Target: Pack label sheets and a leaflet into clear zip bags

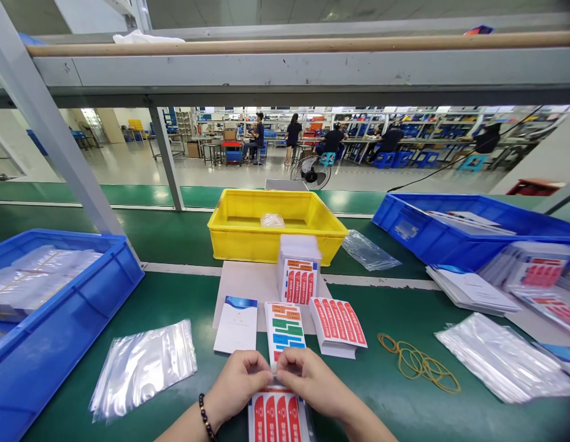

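Note:
Both my hands meet at the front middle of the bench, fingertips pinched at the top edge of a clear plastic bag (310, 423) with a red-and-white sticker sheet (276, 420) inside. My left hand (241, 379), with a beaded bracelet at the wrist, grips on the left; my right hand (310, 377) grips just right of it. Just beyond the fingers lies a stack of sheets with orange, green and blue stickers (285, 328). A white booklet with a blue top (236, 325) is to its left, and a stack of red sticker sheets (338, 325) to its right.
A yellow bin (275, 242) stands behind a tall stack of bagged sets (299, 276). Blue bins flank the bench, left (73, 319) and right (450, 227). Clear bags lie left (146, 362) and right (500, 359); rubber bands (420, 362) lie between. People sit farther back.

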Tool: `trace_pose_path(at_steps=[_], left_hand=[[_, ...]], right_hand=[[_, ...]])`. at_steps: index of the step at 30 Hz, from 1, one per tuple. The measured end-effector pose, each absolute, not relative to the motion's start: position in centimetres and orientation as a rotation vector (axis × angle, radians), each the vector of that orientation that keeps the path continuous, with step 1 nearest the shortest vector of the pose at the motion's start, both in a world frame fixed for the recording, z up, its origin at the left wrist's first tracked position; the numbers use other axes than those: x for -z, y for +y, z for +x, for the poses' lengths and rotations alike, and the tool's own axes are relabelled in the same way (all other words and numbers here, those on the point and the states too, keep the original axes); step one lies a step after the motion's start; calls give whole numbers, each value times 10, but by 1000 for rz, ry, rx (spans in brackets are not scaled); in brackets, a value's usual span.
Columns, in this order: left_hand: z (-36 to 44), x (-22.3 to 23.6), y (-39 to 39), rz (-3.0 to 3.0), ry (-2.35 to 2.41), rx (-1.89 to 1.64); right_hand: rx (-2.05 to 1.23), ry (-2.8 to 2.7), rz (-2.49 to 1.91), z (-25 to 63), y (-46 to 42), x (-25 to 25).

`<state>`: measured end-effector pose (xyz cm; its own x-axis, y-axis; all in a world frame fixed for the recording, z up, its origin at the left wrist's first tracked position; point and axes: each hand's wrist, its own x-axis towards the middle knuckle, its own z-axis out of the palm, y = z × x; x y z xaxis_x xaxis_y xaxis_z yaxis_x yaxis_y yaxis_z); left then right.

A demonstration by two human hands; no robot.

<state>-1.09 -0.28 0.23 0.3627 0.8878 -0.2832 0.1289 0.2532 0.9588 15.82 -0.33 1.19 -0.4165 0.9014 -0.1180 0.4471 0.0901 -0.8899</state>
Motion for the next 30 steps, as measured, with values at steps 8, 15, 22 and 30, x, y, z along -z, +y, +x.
trace_pose_path(at_steps=[8,15,22,30], left_hand=[[-14,-5,-4,1510,1137,-606],[-28,-16,1,1729,1283,-1020],[-68,-56,-3,1904,1603,-754],[-160,-32,-1,1675,2130,-19]], right_hand=[[-1142,-2121,-1339,159,-9,-12],[-655,-2224,-1435,159,-4,-10],[-554,-2062,-1479,165,2,-6],[-567,-1930,-1426,166,5,-4]])
